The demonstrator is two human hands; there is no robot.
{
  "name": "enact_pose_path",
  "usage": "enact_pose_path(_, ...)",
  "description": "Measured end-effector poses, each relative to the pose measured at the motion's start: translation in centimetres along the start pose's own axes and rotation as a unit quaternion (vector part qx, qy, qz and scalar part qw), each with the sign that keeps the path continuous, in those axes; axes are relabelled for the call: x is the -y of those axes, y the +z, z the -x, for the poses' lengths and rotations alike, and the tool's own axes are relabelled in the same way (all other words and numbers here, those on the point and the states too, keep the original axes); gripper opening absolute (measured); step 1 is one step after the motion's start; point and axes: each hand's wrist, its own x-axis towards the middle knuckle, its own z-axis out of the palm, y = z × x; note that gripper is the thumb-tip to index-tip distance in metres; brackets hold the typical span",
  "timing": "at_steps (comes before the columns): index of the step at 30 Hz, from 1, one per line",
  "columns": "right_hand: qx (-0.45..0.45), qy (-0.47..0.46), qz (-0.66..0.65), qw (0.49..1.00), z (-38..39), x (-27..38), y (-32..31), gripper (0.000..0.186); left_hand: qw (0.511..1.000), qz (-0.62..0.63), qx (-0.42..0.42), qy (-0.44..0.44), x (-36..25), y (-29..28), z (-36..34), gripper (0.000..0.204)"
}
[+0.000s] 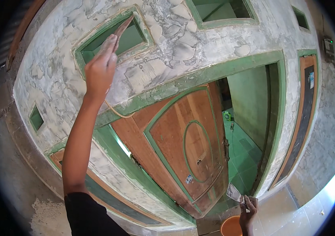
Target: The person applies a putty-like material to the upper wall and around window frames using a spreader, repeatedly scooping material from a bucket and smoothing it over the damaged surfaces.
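Note:
My left hand (100, 70) is raised against the wall, dusted white, with its fingers closed on a thin flat putty blade (124, 26) seen nearly edge-on. The blade's tip reaches the upper edge of a small green-framed opening (148, 38). Low at the right, my right hand (248, 209) grips a putty knife (233, 192), its whitish blade pointing up and left. Around the opening, the wall (143, 74) carries uneven pale patches of filler over grey. Just below and left of the right hand sits an orange bucket (230, 227), partly cut off by the lower edge.
A brown wooden door (175, 137) with green trim stands ajar in a green frame (199, 76). Through the doorway shows a green-tiled floor (240, 157). A thin cable (116, 113) hangs beneath my left hand. A meter box (328, 49) is on the right wall.

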Motion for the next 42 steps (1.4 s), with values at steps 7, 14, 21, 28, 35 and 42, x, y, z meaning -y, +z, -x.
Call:
enact_pose_path(7,-0.001,-0.008,0.013,1.0,-0.7,-1.2,0.2,0.043,0.979,-0.157,-0.022,0.129,1.9,4.2,-0.8,0.049)
enact_pose_path(14,-0.005,-0.026,0.01,1.0,-1.2,-1.4,0.2,0.043,0.975,-0.17,-0.029,0.138,1.5,6.1,-2.1,0.052)
enact_pose_path(21,0.025,-0.028,0.003,0.999,-1.0,-2.3,0.6,0.042,0.958,-0.266,0.089,0.051,-1.2,6.5,-2.0,0.041)
enact_pose_path(28,0.019,-0.056,0.019,0.998,-0.9,-2.5,-0.3,0.041,0.961,-0.252,-0.004,0.115,-0.5,5.1,-0.9,0.04)
enact_pose_path(35,0.017,-0.013,-0.015,1.0,-0.6,-1.6,0.2,0.045,0.947,-0.301,0.068,0.087,-0.8,6.0,-2.5,0.042)
enact_pose_path(42,0.013,-0.048,0.014,0.999,-1.0,-1.2,-1.7,0.045,0.981,-0.191,0.038,0.019,-1.4,4.4,1.8,0.046)
